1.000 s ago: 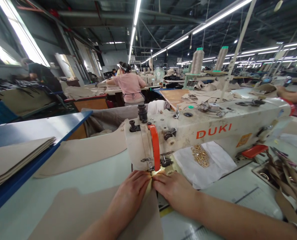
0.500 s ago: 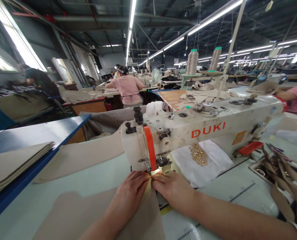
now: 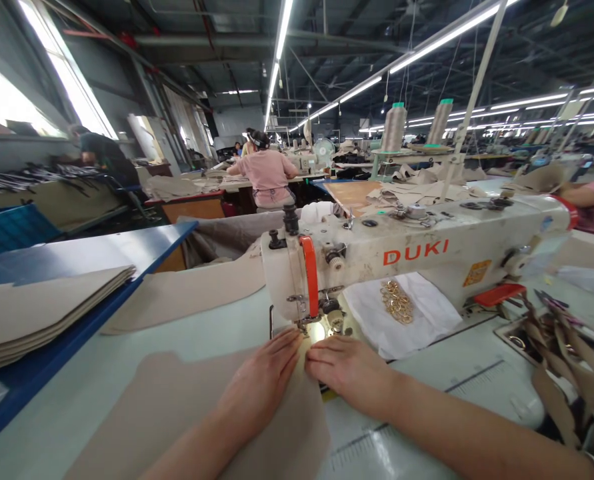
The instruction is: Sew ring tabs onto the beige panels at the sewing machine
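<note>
Grip, head view: left hand [image 3: 261, 377] is lying palm down on a beige panel [image 3: 177, 400], fingers close together and nearly straight, tips pointing in under the sewing machine [image 3: 417, 233]. Right hand [image 3: 349, 363] is bending its fingers at the panel's far right edge, just beside the left fingertips, a narrow gap showing between the two. Both are pressing on the material; cannot tell whether either is pinching it, thumbs being mostly hidden.

Panel is lying flat on the pale desk [image 3: 217, 327], its far end reaching the needle area, where a small light [image 3: 318, 331] is shining. An orange-red guard [image 3: 310, 277] is standing just above the fingertips. A second beige panel [image 3: 191, 297] is lying beyond the first, apart from it.

Right of the needle, a white cloth [image 3: 357, 303] is carrying a heap of gold-coloured rings [image 3: 397, 302]. Farther right, beige strips [image 3: 567, 360] are trailing over the desk, dark-bladed scissors [image 3: 547, 298] lying near them.

At far left, a stack of beige panels [image 3: 51, 300] is resting on a blue-edged table [image 3: 161, 243]. Beyond the machine, a co-worker in pink [image 3: 269, 170] is sitting, back turned.
</note>
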The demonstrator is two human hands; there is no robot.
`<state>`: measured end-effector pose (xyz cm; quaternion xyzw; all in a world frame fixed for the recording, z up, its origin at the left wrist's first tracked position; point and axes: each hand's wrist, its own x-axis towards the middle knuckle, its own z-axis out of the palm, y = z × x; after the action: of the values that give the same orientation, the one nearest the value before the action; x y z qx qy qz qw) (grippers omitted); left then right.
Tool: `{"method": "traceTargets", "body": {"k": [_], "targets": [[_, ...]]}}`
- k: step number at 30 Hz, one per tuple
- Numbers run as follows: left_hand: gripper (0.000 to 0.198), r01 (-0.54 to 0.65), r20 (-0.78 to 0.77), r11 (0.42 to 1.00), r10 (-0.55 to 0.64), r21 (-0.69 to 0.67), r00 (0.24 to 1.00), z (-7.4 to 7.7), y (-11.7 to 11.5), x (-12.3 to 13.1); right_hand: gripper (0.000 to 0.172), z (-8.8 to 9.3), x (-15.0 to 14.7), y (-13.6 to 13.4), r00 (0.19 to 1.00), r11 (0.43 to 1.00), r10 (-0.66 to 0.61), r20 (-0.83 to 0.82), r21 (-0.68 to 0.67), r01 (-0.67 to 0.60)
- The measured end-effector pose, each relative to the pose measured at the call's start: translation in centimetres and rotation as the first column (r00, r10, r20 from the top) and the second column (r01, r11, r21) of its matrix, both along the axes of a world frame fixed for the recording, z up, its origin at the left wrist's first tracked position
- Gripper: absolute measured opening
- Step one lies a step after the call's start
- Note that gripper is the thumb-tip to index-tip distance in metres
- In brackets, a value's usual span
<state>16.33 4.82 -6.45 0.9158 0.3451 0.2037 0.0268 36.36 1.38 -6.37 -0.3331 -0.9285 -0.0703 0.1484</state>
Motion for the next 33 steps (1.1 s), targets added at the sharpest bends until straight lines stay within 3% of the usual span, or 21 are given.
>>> {"method": "traceTargets", "body": {"k": [3,10,33], "targets": [[0.035,0.039,-0.039,0.999,-0.039,0.011,0.999,-0.1,0.2,-0.1,0.007,0.2,0.0,0.1,1.0,1.0,0.004,0.022,-0.013,-0.004],[0.035,0.007,-0.072,1.0,-0.006,0.02,0.997,-0.1,0.4,-0.2,0.008,0.6,-0.1,0.2,0.998,1.0,0.005,0.057,-0.023,-0.004],[0.039,-0.004,-0.101,0.999,0.009,0.051,0.995,-0.2,1.4,-0.2,0.008,1.0,0.0,0.8,1.0,0.999,-0.001,0.001,-0.047,0.002]]}}
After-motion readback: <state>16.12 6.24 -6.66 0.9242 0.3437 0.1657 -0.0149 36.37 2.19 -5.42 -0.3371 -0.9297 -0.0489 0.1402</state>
